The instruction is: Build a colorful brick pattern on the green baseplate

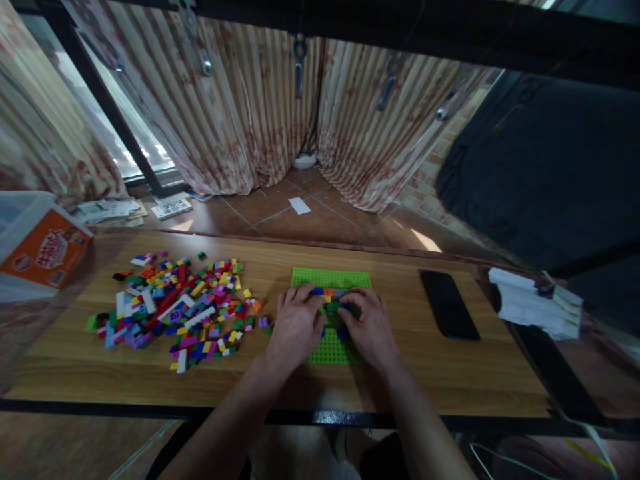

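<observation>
A bright green studded baseplate lies on the wooden table with both hands over it. Across its upper part runs a row of building bricks in blue, orange and grey, with a yellow brick just below. My left hand is at the row's left end, fingers curled and thumb bent inward; what lies between them is hidden. My right hand comes from the other side, its thumb and fingertips closed at a dark green brick. Blue bricks show partly beneath the hands on the plate.
Left of the plate spreads a large heap of loose bricks in many colours. A black phone lies on the right. Beyond the table's left end stands a clear tub with an orange label. Papers lie past the right end.
</observation>
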The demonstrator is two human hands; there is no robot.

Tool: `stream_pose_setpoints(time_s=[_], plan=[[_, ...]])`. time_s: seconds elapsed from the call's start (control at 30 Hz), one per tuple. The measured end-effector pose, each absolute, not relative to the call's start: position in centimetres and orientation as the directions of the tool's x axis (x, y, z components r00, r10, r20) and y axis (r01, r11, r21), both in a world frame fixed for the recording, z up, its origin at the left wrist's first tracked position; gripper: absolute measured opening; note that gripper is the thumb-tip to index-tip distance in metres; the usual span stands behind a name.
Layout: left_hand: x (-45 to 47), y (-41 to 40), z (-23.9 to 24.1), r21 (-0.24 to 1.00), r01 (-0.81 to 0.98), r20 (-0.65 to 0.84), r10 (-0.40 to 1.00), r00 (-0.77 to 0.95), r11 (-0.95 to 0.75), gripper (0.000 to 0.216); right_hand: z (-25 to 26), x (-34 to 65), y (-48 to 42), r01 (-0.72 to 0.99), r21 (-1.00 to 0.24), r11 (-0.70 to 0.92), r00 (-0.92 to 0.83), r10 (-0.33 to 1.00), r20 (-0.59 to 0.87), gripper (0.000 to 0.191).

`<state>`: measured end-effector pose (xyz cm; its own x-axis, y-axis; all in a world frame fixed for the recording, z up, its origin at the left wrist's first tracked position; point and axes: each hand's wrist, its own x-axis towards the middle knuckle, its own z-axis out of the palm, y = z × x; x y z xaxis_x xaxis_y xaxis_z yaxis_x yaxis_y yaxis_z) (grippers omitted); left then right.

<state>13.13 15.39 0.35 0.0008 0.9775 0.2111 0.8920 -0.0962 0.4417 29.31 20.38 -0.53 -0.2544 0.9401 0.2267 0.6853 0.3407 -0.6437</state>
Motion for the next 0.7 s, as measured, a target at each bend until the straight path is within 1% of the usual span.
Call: stream_pose_setpoints(time_s=[0.1, 0.3, 0.4, 0.57, 0.7], plan=[[13.3, 15.4, 0.3, 0.430, 0.897, 0.228, 0.974, 0.006, -0.106, 0.028, -0.8, 29.6, 20.4, 0.692, -0.648, 0.319, -0.227, 0.948, 0.224, 0.016], [13.4, 15.1, 0.3, 0.408, 0.905, 0.254, 0.967, 0.010, -0.117, 0.024, -0.7, 30.4, 21.0, 0.637, -0.733, 0.239, -0.118, 0.970, 0.214, 0.021], [13.5, 14.7, 0.5, 0.386, 0.915, 0.256, 0.967, 0.013, -0.115, 0.026, -0.7, 30.7, 21.2, 0.635, -0.748, 0.194, -0.078, 0.979, 0.189, 0.023], [14.1, 14.0, 0.8, 0.343, 0.934, 0.239, 0.971, 0.019, -0.103, 0.034, -1.1, 30.3, 21.2, 0.668, -0.715, 0.205, -0.082, 0.976, 0.203, 0.028], [14.7, 13.6, 0.6, 0.313, 0.945, 0.201, 0.979, 0.036, -0.099, 0.036, -1.6, 29.7, 21.1, 0.728, -0.645, 0.233, -0.102, 0.967, 0.233, 0.036]])
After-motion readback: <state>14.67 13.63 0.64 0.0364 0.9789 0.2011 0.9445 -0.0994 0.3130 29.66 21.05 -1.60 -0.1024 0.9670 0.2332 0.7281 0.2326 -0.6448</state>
